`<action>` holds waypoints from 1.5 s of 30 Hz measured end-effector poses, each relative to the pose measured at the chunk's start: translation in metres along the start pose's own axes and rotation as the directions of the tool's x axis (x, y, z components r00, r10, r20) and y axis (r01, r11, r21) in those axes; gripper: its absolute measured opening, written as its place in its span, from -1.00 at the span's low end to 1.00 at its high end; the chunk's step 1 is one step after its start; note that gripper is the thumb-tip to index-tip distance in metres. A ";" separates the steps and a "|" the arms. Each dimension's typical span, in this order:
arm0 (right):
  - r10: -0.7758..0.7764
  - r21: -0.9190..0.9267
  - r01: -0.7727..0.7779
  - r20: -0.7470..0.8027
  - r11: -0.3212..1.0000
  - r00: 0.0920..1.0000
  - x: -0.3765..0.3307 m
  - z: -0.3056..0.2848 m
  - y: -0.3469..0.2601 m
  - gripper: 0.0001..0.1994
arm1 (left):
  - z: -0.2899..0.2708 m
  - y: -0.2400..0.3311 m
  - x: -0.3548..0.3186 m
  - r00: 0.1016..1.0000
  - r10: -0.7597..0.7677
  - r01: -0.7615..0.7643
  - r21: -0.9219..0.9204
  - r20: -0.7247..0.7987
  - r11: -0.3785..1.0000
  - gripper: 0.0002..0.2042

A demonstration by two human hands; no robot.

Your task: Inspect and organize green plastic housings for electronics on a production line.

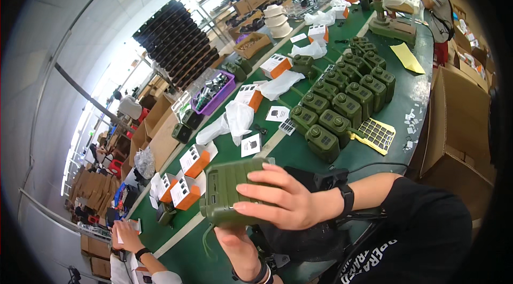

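I hold an olive-green box-shaped device (227,190) up close in front of me, above the green workbench (299,150). My right hand (288,198), with a black watch on its wrist, reaches in from the right, and its fingers are spread over the device's face. My left hand (235,244), wearing a dark wristband, comes up from below and grips the device's lower end. A thin green cord hangs from the device's lower left corner.
Rows of matching green devices (342,102) stand on the bench beside a yellow sticker sheet (377,135). White-and-orange cartons (193,161), plastic bags and a purple tray (214,94) lie to the left. Cardboard boxes (454,123) stand on the right. Another person's hands (125,233) work at lower left.
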State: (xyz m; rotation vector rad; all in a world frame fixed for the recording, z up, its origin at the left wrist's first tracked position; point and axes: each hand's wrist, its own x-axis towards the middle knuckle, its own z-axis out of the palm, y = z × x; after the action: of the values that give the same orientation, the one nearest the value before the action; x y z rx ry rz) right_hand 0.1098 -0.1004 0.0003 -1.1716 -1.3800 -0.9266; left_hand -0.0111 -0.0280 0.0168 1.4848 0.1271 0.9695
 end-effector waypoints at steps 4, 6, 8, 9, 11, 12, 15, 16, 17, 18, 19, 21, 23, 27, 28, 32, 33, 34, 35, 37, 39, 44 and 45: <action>-0.037 0.030 0.038 -0.022 0.999 0.999 -0.003 -0.002 -0.019 -0.68 | -0.009 0.005 0.000 0.993 -0.096 0.093 -0.047 -0.064 0.995 -0.06; -0.049 0.059 0.047 0.035 0.997 0.998 -0.002 -0.008 -0.021 -0.66 | -0.020 0.008 0.001 0.991 -0.116 0.103 -0.167 -0.072 0.981 -0.04; -0.071 0.322 0.023 0.138 0.947 0.988 0.002 -0.015 -0.017 -0.63 | -0.030 0.008 0.002 0.982 -0.169 0.140 -0.272 -0.088 0.952 -0.02; -0.051 0.453 -0.016 0.136 0.891 0.989 0.005 -0.017 -0.014 -0.55 | -0.035 0.009 0.002 0.980 -0.169 0.138 -0.252 -0.104 0.958 -0.02; 0.052 0.517 -0.103 0.112 0.850 0.992 0.010 -0.020 -0.007 -0.51 | -0.039 0.008 0.003 0.991 -0.132 0.127 -0.182 -0.018 0.975 -0.01; 0.149 0.581 -0.173 0.089 0.796 0.985 0.013 -0.022 -0.005 -0.47 | -0.039 0.010 0.003 0.987 -0.152 0.142 -0.159 -0.053 0.977 -0.01; 0.299 0.538 -0.395 0.261 0.745 0.918 0.020 -0.024 0.007 -0.38 | -0.030 0.014 0.003 0.994 -0.004 0.018 -0.125 0.107 0.992 -0.12; 0.333 0.508 -0.511 0.402 0.694 0.853 0.021 -0.026 0.012 -0.33 | -0.025 0.020 -0.005 0.982 -0.178 0.184 -0.103 0.065 0.978 -0.12; 0.350 0.487 -0.499 0.368 0.717 0.861 0.021 -0.028 0.017 -0.33 | -0.024 0.022 -0.002 0.971 -0.225 0.229 -0.043 0.075 0.973 -0.07; 0.334 0.458 -0.618 0.558 0.639 0.760 0.020 -0.030 0.023 -0.31 | -0.023 0.025 -0.001 0.960 -0.269 0.268 0.016 0.080 0.963 -0.02; 0.290 0.404 -0.727 0.725 0.554 0.624 0.019 -0.030 0.030 -0.29 | -0.022 0.026 -0.001 0.971 -0.212 0.208 0.052 0.108 0.977 -0.25; 0.263 0.388 -0.858 0.836 0.338 0.482 0.015 -0.021 0.046 -0.25 | -0.028 0.028 0.006 0.963 -0.188 0.133 0.267 0.191 0.955 -0.38; 0.386 0.315 -0.895 0.819 0.316 0.424 0.007 0.001 0.059 -0.25 | -0.040 0.029 0.014 0.961 -0.273 0.200 0.588 0.036 0.784 -0.53; 0.718 -0.042 -0.842 0.546 0.538 0.431 -0.023 0.075 0.096 -0.29 | -0.064 0.034 0.017 0.977 -0.173 0.192 0.880 -0.128 0.434 -0.64; 0.775 -0.158 -0.833 0.489 0.530 0.400 -0.031 0.093 0.109 -0.29 | -0.068 0.038 0.014 0.972 -0.202 0.201 0.878 -0.122 0.435 -0.64; 0.896 -0.384 -0.810 0.212 0.443 0.389 -0.064 0.142 0.159 -0.34 | -0.073 0.054 0.003 0.968 -0.234 0.211 0.797 -0.090 0.566 -0.66; 0.932 -0.457 -0.814 0.120 0.359 0.343 -0.070 0.148 0.169 -0.35 | -0.073 0.057 -0.001 0.979 -0.201 0.158 0.777 -0.041 0.609 -0.67; 0.953 -0.477 -0.830 0.059 0.289 0.299 -0.075 0.153 0.178 -0.42 | -0.074 0.060 -0.004 0.986 -0.166 0.104 0.754 0.007 0.649 -0.68; 0.941 -0.462 -0.832 0.016 0.306 0.337 -0.079 0.156 0.183 -0.42 | -0.075 0.063 -0.006 0.983 -0.182 0.112 0.732 0.016 0.672 -0.68; 0.947 -0.467 -0.839 -0.007 0.280 0.321 -0.086 0.161 0.186 -0.41 | -0.080 0.068 -0.010 0.983 -0.184 0.116 0.714 0.018 0.690 -0.68; 0.746 -0.588 -0.614 -0.027 0.526 0.665 -0.089 0.169 0.178 -0.37 | -0.088 0.072 -0.014 0.988 -0.156 0.104 0.681 0.015 0.725 -0.66; 0.514 -0.406 -0.418 0.162 0.813 0.842 -0.082 0.220 0.140 -0.37 | -0.107 0.079 -0.022 0.992 -0.114 0.123 0.687 -0.058 0.716 -0.63; 0.559 -0.244 -0.504 0.383 0.829 0.735 -0.078 0.234 0.134 -0.36 | -0.109 0.078 -0.022 0.983 -0.155 0.178 0.662 -0.094 0.728 -0.63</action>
State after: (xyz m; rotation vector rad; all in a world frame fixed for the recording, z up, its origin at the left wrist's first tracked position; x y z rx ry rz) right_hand 0.1840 0.1421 -0.1199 -1.8385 -1.2188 -0.3363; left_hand -0.1288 0.0265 0.0572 2.0737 0.6888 0.8325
